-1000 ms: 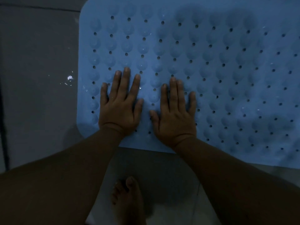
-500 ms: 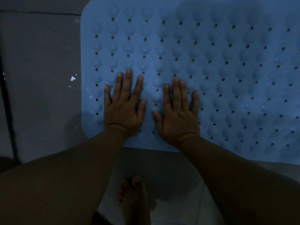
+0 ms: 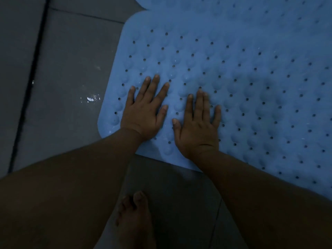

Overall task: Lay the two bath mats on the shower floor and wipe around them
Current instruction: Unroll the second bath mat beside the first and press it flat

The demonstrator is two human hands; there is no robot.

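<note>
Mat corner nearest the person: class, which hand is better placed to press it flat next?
Left. The left hand lies flat beside that corner of the mat; the right hand rests further in.

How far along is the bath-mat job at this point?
Done: one blue bath mat lies flat on the tiled floor, and a second mat's edge shows beyond it. In hand: the left hand and right hand press flat near its corner. Left: wiping; no cloth in view, and wet glints remain.

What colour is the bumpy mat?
Light blue, dotted with small holes, seen in the head view: the mat.
</note>
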